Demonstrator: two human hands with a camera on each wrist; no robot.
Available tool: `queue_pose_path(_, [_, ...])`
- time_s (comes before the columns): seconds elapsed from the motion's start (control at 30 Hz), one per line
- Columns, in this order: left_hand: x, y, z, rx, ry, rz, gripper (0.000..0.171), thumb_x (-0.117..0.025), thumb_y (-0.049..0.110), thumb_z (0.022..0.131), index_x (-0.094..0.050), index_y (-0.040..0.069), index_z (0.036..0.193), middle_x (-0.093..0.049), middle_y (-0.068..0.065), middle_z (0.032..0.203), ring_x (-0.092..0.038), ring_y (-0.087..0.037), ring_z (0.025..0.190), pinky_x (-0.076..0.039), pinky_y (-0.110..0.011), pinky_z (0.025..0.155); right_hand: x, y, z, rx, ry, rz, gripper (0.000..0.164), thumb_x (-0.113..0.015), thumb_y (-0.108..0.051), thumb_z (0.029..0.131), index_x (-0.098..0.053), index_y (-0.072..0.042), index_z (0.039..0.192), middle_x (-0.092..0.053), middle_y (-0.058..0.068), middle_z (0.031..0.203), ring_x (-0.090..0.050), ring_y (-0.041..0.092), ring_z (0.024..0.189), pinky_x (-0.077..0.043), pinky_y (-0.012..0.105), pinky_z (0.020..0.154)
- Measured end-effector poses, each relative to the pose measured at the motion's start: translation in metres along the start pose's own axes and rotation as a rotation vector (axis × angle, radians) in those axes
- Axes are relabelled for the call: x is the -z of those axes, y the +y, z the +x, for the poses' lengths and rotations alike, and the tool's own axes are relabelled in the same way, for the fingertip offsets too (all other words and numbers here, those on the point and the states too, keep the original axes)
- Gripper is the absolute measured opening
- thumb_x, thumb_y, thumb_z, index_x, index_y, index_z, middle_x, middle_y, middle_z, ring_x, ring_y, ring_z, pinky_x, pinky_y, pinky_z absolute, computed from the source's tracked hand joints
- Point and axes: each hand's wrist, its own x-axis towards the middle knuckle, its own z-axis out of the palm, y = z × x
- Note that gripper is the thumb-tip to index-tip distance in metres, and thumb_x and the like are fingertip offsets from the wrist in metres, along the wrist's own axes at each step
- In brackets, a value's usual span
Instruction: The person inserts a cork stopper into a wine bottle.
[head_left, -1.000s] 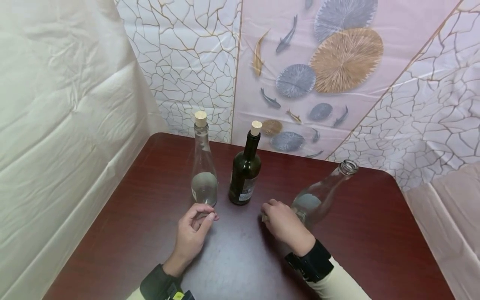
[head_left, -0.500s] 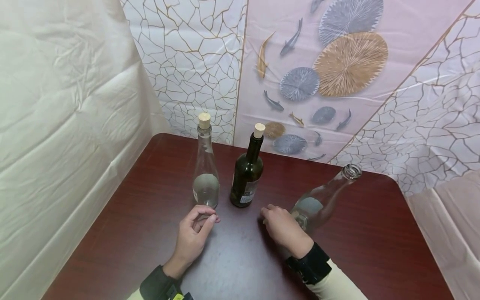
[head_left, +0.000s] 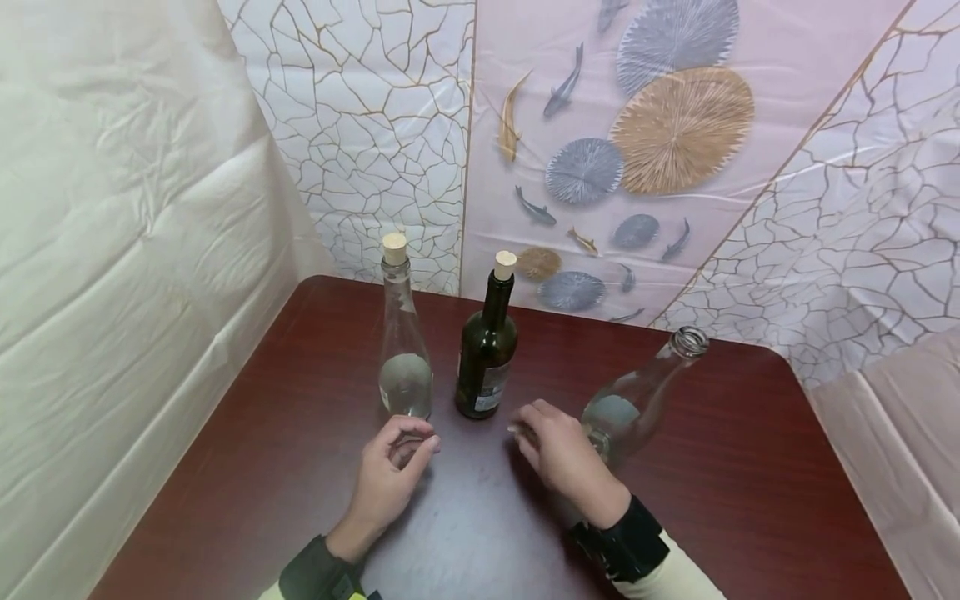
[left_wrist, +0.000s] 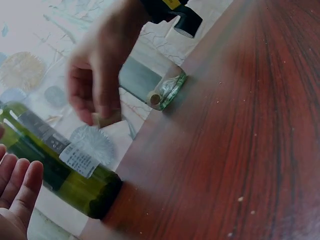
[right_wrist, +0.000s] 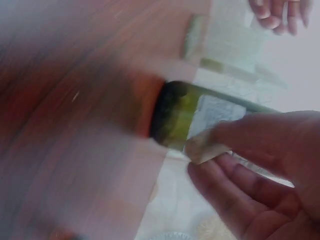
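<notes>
Between the thumb and fingers of my right hand point(head_left: 573, 454) is a pinched cork point(right_wrist: 204, 149), also visible in the left wrist view. That hand is just left of an uncorked clear glass bottle point(head_left: 651, 383) and overlaps its base in the head view. My left hand point(head_left: 390, 475) is over the table with relaxed, loosely bent fingers and nothing between them. Behind it stands a clear bottle point(head_left: 405, 350) with a cork point(head_left: 394, 248) in its neck. A dark green bottle point(head_left: 486, 354), also topped by a cork point(head_left: 506, 265), stands between the hands.
All three bottles stand on a dark red wooden table point(head_left: 465, 517). A patterned cloth point(head_left: 585, 233) hangs behind its back edge, and a cream cloth point(head_left: 150, 292) runs along the left side.
The left thumb and fingertips have parted slightly. My right hand has shifted a little left, still pinching the cork. The bottles stand as before; the head view has shifted slightly.
</notes>
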Motion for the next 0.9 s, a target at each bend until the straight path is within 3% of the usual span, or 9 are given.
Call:
queue_pose_path(0.23, [-0.018, 0.001, 0.012, -0.03, -0.11, 0.067, 0.03, -0.08, -0.001, 0.088, -0.065, 0.003, 0.114, -0.065, -0.018, 0.111, -0.07, -0.02, 0.098, -0.063, -0.026, 0.084, 0.01, -0.021, -0.003, -0.088, 0.162, 0.406, 0.024, -0.08, -0.003, 0.09, -0.073, -0.015, 0.109, -0.074, 0.0, 0.104, -0.077, 0.016, 0.096, -0.064, 0.026, 0.082])
queue_pose_path(0.47, [-0.045, 0.012, 0.024, -0.013, -0.177, 0.045, 0.037, -0.084, 0.003, 0.086, -0.064, 0.002, 0.117, -0.067, -0.019, 0.112, -0.071, -0.029, 0.098, -0.064, -0.031, 0.084, 0.019, -0.043, -0.005, -0.139, 0.248, 0.732, 0.022, -0.077, -0.009, 0.095, -0.072, -0.012, 0.116, -0.075, 0.008, 0.114, -0.076, 0.017, 0.104, -0.063, 0.025, 0.087])
queue_pose_path(0.63, [-0.058, 0.02, 0.027, -0.026, -0.159, 0.031, 0.033, -0.081, -0.001, 0.088, -0.065, 0.003, 0.115, -0.068, -0.015, 0.111, -0.07, -0.019, 0.096, -0.064, -0.033, 0.083, 0.022, -0.051, -0.007, -0.165, 0.265, 0.825, 0.023, -0.076, -0.004, 0.094, -0.071, -0.006, 0.116, -0.074, 0.014, 0.115, -0.074, 0.013, 0.105, -0.064, 0.025, 0.085])
queue_pose_path(0.9, [-0.063, 0.029, 0.025, 0.031, -0.137, 0.04, 0.031, -0.079, -0.004, 0.088, -0.065, 0.004, 0.115, -0.068, -0.014, 0.111, -0.069, -0.01, 0.095, -0.064, -0.032, 0.084, 0.02, -0.053, -0.011, -0.196, 0.271, 0.869, 0.024, -0.076, -0.003, 0.094, -0.07, -0.004, 0.117, -0.073, 0.016, 0.115, -0.073, 0.01, 0.106, -0.064, 0.025, 0.082])
